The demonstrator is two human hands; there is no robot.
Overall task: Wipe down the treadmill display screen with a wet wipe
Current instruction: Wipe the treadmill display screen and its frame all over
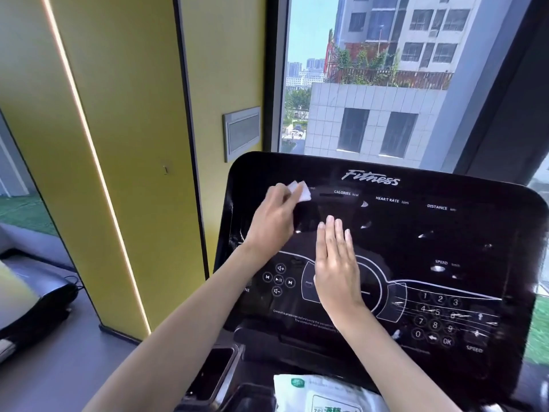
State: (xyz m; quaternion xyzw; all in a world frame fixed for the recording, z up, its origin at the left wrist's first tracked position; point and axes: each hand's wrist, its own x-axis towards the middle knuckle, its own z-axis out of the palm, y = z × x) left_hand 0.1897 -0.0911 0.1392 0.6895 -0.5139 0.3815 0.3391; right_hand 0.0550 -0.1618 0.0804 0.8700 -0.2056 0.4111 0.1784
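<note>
The treadmill display (416, 233) is a glossy black panel with white labels, a number pad at the lower right and media buttons at the lower left. My left hand (274, 221) presses a small folded white wet wipe (390, 193) against the panel's upper left corner. My right hand (335, 263) lies flat on the middle of the panel, fingers straight and together, holding nothing.
A white pack of wet wipes (323, 395) lies on the console tray below the display. A cup holder recess (217, 370) sits to its left. A yellow pillar with a light strip (118, 173) stands at left. A window (371, 78) is behind the console.
</note>
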